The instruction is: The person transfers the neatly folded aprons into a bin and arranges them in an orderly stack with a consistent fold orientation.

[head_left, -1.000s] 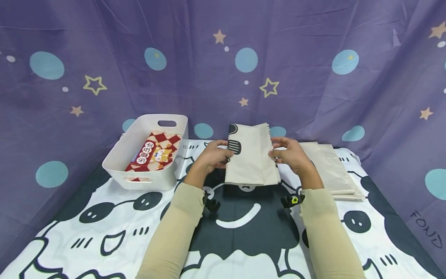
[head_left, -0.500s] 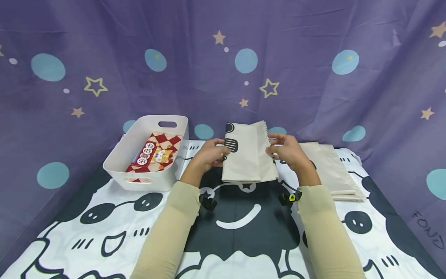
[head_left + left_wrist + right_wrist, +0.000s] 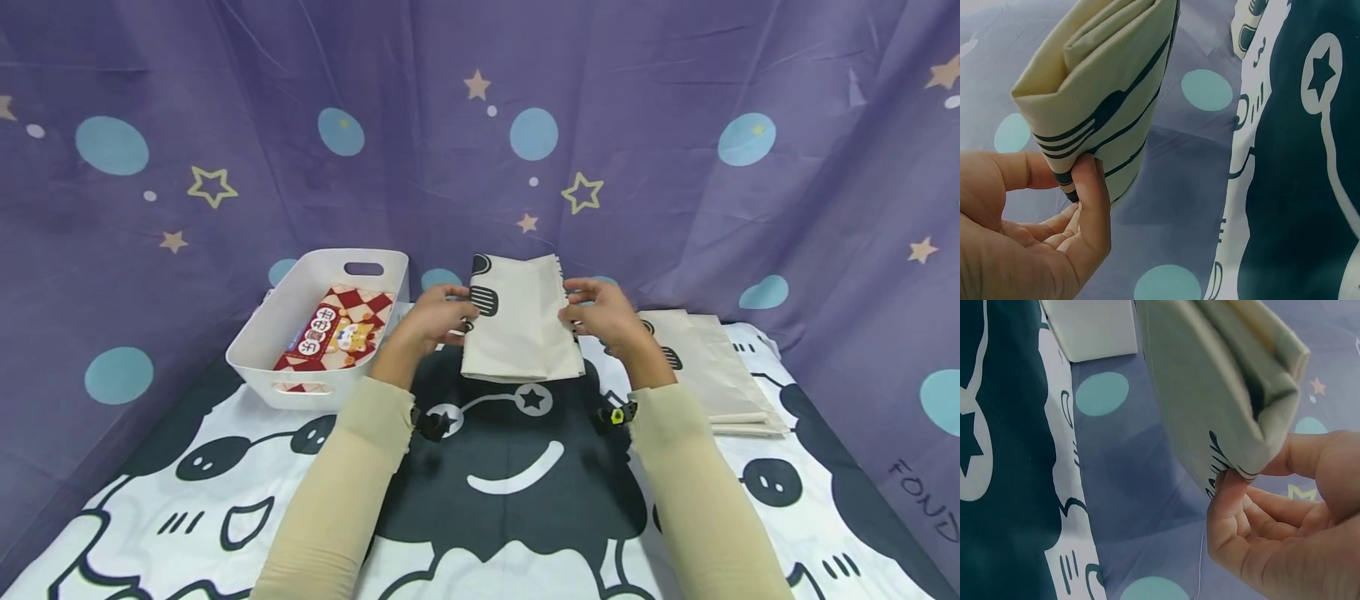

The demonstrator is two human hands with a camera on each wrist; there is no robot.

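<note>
A folded cream cloth point(image 3: 521, 321) with black printed motifs is held up over the middle of the table. At its left edge my left hand point(image 3: 435, 317) pinches it between thumb and fingers. The opposite edge is pinched by my right hand point(image 3: 603, 317). In the left wrist view the cloth point(image 3: 1100, 119) shows several stacked layers and black stripes, gripped near a lower corner. From the right wrist, the same cloth point(image 3: 1210, 394) hangs tilted, with its folded layers at the edge and my right thumb and fingers pinching the corner.
A white plastic bin point(image 3: 352, 387) stands at the left, with a red-and-cream checkered package point(image 3: 337, 329) inside. More folded cream cloth point(image 3: 701, 358) lies stacked at the right. A patterned sheet point(image 3: 517, 517) covers the table, and a purple curtain point(image 3: 420, 192) hangs behind.
Both hands have carried the folded cloth to the left and slightly up, toward the bin. More of the stack at the right now shows. The grip looks the same.
</note>
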